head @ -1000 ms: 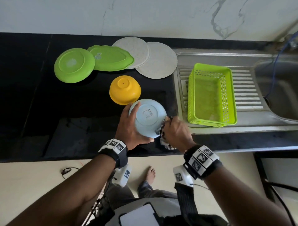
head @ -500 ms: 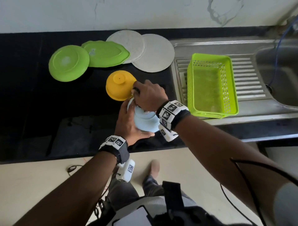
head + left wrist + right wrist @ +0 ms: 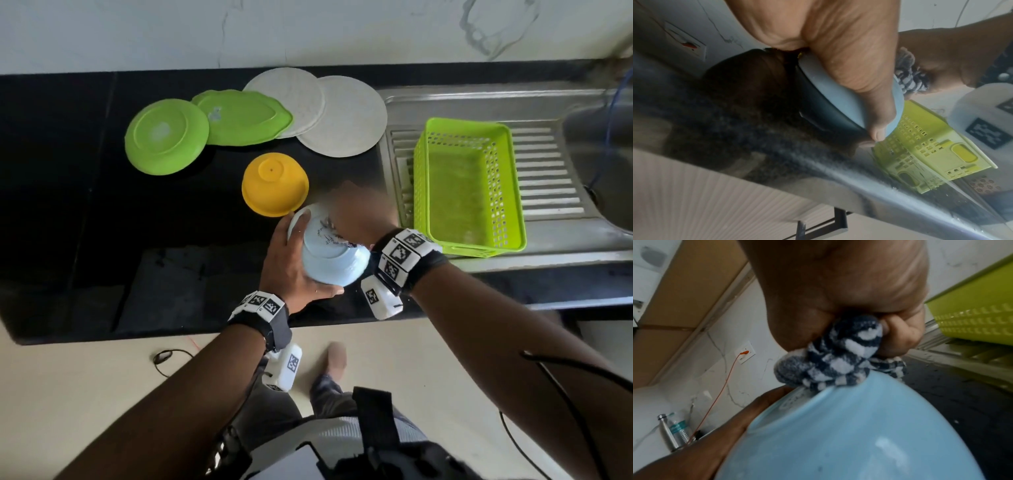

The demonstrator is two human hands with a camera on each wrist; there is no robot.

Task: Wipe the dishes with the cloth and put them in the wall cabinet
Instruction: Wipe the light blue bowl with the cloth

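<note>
A light blue bowl (image 3: pixel 334 260) (image 3: pixel 859 434) is held bottom-up and tilted above the front of the black counter (image 3: pixel 102 222). My left hand (image 3: pixel 291 263) grips its rim (image 3: pixel 838 100), thumb along the near side. My right hand (image 3: pixel 359 212) clutches a bunched dark-and-white checked cloth (image 3: pixel 838 356) (image 3: pixel 908 76) and presses it against the bowl's base. An upturned yellow bowl (image 3: pixel 274 185) sits just beyond. Two green plates (image 3: pixel 166 137) (image 3: pixel 243 116) and two whitish plates (image 3: pixel 291 99) (image 3: pixel 346 116) lie face down at the back. The wall cabinet is out of view.
A lime green perforated basket (image 3: pixel 469 185) (image 3: pixel 931 154) stands on the steel drainboard (image 3: pixel 548 171) to the right, with the sink basin (image 3: pixel 603 137) beyond it. The white wall (image 3: pixel 308 31) runs behind. A wall socket with an orange cable (image 3: pixel 744 353) and bottles (image 3: pixel 674 431) show at left.
My right hand with the cloth went from the bowl's right edge up over its base, then shifted a little right. The left hand has tilted the bowl while holding it.
</note>
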